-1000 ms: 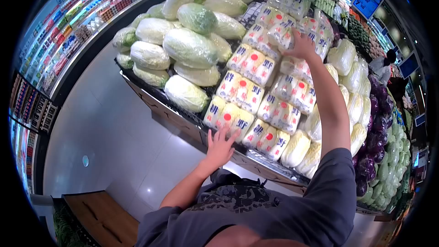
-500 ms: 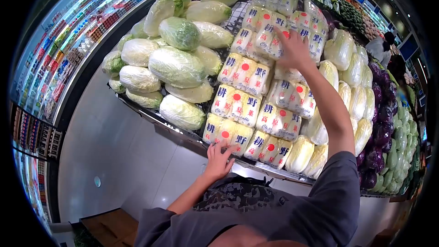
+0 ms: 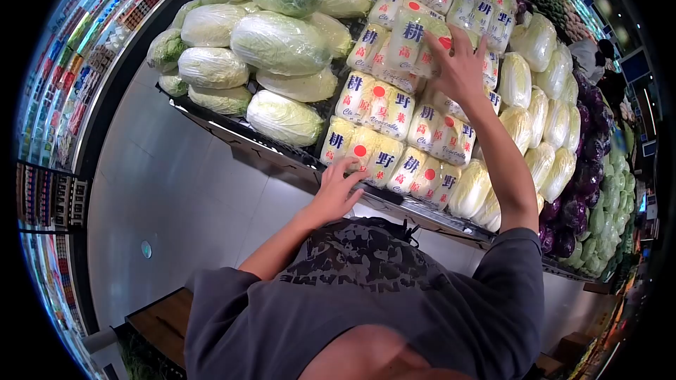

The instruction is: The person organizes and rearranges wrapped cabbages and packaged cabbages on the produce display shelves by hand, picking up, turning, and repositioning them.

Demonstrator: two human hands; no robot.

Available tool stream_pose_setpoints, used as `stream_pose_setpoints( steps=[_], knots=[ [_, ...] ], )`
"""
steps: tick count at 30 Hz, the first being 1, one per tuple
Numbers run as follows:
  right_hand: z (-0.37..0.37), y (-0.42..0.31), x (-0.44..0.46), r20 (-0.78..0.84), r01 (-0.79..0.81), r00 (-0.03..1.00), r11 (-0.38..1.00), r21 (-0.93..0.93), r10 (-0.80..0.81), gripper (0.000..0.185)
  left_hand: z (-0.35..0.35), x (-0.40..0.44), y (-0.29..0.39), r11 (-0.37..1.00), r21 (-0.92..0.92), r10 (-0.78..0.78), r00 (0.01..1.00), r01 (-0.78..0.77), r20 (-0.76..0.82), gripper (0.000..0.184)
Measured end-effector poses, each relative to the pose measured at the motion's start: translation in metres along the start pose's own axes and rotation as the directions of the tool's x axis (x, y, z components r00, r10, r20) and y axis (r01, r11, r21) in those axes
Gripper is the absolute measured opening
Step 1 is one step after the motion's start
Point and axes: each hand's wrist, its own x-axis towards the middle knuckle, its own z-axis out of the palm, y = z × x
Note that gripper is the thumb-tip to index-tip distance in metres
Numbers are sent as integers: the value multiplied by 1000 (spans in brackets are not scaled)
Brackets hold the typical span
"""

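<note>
My right hand grips the right end of a clear plastic pack of baby napa cabbages. That pack sits tilted above neighbouring packs, its printed label with a red dot facing up; its underside is hidden. My left hand, fingers spread, rests at the front edge of the display against a front-row pack. Another labelled pack lies just behind that one. Right of the front row is a further pack.
Large wrapped napa cabbages are piled at the left. Unlabelled baby cabbages lie at the right, beside purple-wrapped produce and pale green vegetables. The display's dark front rim faces my body. Stocked shelves line the far left.
My view has shifted, so the display sits higher in it. My right hand has closed on the pack's end and the pack is raised and tilted. My left hand stays at the front edge.
</note>
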Motion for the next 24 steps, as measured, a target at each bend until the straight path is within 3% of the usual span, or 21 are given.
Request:
stream_pose_setpoints(
  steps=[4,7,9,10,12,15,17,19,20,24],
  knots=[
    [-5,-8,-12,42,-25,999,999,24,24,115,-2,-2,-2,999,-21,32,999,-33,-14,42],
    [-19,-23,-19,102,-72,993,989,125,59,119,-3,0,-5,1000,2,18,1000,-18,23,54],
    [-25,-36,-26,131,-57,991,990,130,40,124,-6,4,-4,996,18,-91,991,93,-96,74],
    [-32,-45,-28,197,-78,979,981,177,43,125,-6,6,-7,995,14,-101,989,103,-104,74],
    [-45,-66,-31,299,-110,954,961,253,30,126,-6,12,-16,978,114,-141,955,175,-262,91],
    [-51,-93,-37,427,-122,904,952,282,-11,124,-3,22,-34,967,61,-219,926,249,-306,95],
    [-41,-107,-42,443,-118,896,953,281,-19,125,-3,24,-41,967,79,-210,935,242,-284,100],
    [-32,-113,-44,470,-116,882,946,302,-42,124,0,25,-48,960,-122,-270,945,250,-187,102],
    [-33,-113,-43,465,-121,884,942,313,-41,123,9,23,-61,984,-55,-177,956,169,-232,104],
    [-32,-116,-41,472,-161,882,935,315,-7,123,14,21,-64,977,-42,-214,953,210,-213,105]
  ],
)
